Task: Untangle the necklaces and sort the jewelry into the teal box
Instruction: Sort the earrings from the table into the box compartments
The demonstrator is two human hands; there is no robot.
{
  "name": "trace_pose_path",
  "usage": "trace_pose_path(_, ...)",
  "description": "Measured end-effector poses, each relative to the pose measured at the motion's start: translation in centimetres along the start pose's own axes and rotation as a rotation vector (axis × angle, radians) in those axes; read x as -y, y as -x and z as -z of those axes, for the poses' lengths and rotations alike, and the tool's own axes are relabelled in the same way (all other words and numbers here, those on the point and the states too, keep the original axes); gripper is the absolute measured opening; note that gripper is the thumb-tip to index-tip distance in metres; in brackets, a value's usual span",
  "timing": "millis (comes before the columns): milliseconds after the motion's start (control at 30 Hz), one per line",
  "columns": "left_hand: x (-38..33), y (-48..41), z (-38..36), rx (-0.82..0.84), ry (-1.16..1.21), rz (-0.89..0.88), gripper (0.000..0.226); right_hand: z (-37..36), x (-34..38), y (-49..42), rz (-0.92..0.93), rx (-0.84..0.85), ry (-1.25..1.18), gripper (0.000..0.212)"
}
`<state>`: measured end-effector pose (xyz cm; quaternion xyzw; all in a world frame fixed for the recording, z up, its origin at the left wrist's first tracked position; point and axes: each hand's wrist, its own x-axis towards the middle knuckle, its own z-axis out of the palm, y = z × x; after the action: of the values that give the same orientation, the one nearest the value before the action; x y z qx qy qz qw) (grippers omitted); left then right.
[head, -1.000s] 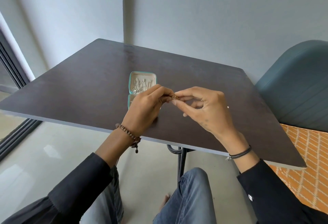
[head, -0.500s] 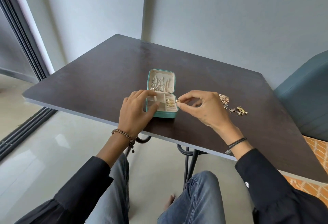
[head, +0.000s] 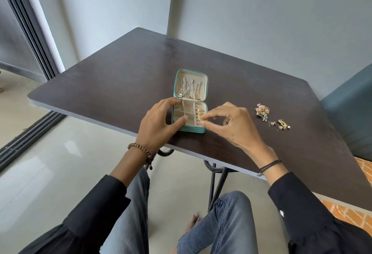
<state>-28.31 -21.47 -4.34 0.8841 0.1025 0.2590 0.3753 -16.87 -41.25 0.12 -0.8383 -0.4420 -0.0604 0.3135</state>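
The small teal box (head: 193,129) lies open near the front edge of the dark table (head: 120,84). Silver necklaces (head: 186,91) hang inside its upright lid. Gold rings (head: 199,113) sit in the slotted right column of its base. My left hand (head: 159,124) grips the box's left side, thumb on the front rim and fingers at the hinge corner. My right hand (head: 227,125) pinches a gold ring (head: 203,120) between thumb and forefinger at the lowest ring slot. Loose earrings (head: 270,117) lie on the table to the right of that hand.
The table stands in a corner of grey walls. A teal upholstered chair (head: 350,110) is at the right, with an orange patterned rug (head: 360,175) below it. A sliding door frame (head: 26,38) runs along the left. My knees in jeans are under the table's front edge.
Both hands held the ring in the air in front of the box a second ago. My left hand went to the box's left side, and my right hand brought the ring down into the ring column.
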Motion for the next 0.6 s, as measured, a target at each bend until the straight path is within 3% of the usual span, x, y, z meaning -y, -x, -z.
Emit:
trace_pose_path(400,-0.2,0.1,0.6,0.005,0.069,0.011,0.045,0.2,2.5,-1.1,-0.049,0.132,0.226,0.012)
trace_pose_path(600,-0.3,0.2,0.5,0.023,0.050,0.021,0.046,-0.2,3.6,-0.5,-0.019,0.118,0.364,0.017)
